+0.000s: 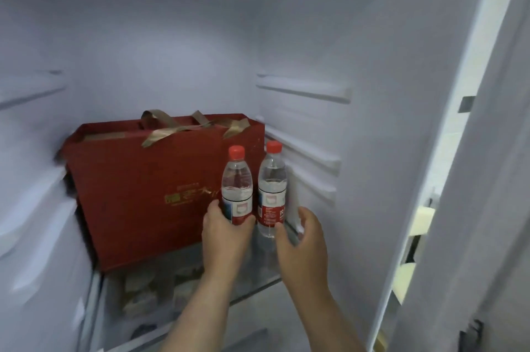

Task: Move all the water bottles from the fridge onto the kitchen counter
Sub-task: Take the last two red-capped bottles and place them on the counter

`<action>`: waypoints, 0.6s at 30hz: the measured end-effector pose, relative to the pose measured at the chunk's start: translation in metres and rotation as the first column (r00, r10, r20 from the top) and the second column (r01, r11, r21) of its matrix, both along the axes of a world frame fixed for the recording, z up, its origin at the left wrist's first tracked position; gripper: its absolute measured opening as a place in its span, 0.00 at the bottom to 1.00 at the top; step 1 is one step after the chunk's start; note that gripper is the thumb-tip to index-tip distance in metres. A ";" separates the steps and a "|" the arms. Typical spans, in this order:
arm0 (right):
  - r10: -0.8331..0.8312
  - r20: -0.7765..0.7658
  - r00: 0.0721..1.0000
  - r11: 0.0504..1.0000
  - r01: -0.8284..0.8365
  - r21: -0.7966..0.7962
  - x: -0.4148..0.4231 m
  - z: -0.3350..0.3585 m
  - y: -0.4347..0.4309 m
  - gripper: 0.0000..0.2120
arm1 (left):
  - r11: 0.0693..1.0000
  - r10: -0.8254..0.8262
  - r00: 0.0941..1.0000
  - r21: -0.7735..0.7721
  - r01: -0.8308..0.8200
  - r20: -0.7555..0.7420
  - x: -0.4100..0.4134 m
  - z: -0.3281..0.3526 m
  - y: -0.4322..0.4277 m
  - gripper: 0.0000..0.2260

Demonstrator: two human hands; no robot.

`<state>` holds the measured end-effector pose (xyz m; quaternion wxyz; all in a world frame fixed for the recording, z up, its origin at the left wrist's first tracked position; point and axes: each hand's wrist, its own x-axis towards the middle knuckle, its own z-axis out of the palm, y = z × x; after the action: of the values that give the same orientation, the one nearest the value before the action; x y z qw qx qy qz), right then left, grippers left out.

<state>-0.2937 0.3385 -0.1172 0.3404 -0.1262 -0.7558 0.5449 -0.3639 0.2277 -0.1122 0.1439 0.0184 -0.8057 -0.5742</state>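
Two clear water bottles with red caps and red-white labels stand side by side on a glass shelf (252, 274) inside the open fridge. My left hand (226, 234) is wrapped around the lower part of the left bottle (237, 182). The right bottle (271, 188) stands just beside it, near the fridge's right wall. My right hand (304, 239) is cupped around its base with fingers spread, thumb touching the label; the grip is not closed.
A large red gift box (149, 185) with gold ribbon handles fills the shelf left of and behind the bottles. Blurred packages (155, 291) lie under the glass shelf. Shelf rails (304, 87) line the right wall. The fridge door (476, 179) stands open at the right.
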 end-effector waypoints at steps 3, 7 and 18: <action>0.002 0.038 0.999 1.000 -0.001 -0.019 -0.016 -0.006 0.008 0.21 | 0.998 0.061 0.997 -0.024 -0.060 0.048 -0.015 -0.009 0.008 0.24; 0.004 0.060 0.998 1.000 -0.003 -0.007 -0.037 -0.014 0.014 0.23 | 0.998 0.062 0.995 -0.026 -0.060 0.080 -0.023 -0.014 0.012 0.21; 0.046 0.127 0.991 0.996 -0.035 -0.085 -0.096 -0.032 0.009 0.23 | 0.973 0.223 0.974 -0.071 -0.220 0.041 -0.017 -0.022 -0.041 0.19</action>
<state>-0.3893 0.3480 -0.1490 0.2744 -0.1598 -0.7553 0.5733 -0.3809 0.1863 -0.1344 0.1877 0.1173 -0.8205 -0.5271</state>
